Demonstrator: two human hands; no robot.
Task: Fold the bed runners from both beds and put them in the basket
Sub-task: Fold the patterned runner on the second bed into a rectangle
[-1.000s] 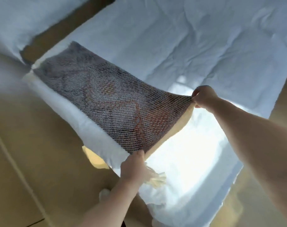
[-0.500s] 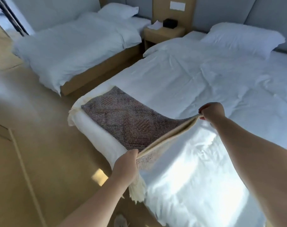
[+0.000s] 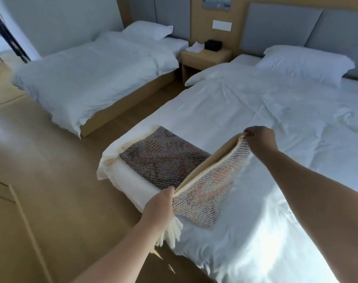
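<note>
Over the bed (image 3: pixel 255 111), left hand (image 3: pixel 159 207) and right hand (image 3: pixel 259 139) pinch the runner (image 3: pixel 163 162) edge.

A wooden nightstand (image 3: pixel 204 59) bearing a black box (image 3: pixel 213 45) stands between a far pillow (image 3: pixel 148 29) and a near pillow (image 3: pixel 304 64).

**A:** Look at that brown diamond-patterned woven bed runner (image 3: pixel 163 162): coarse, open weave, matt, with a smooth cream backing and a woolly fringe.

**B:** And the white cloth duvet cover (image 3: pixel 245 111) is smooth, creased, faintly glossy in sunlight. That pale boxy bedside table (image 3: pixel 204 58) is probably wood laminate, matt from here.
</note>
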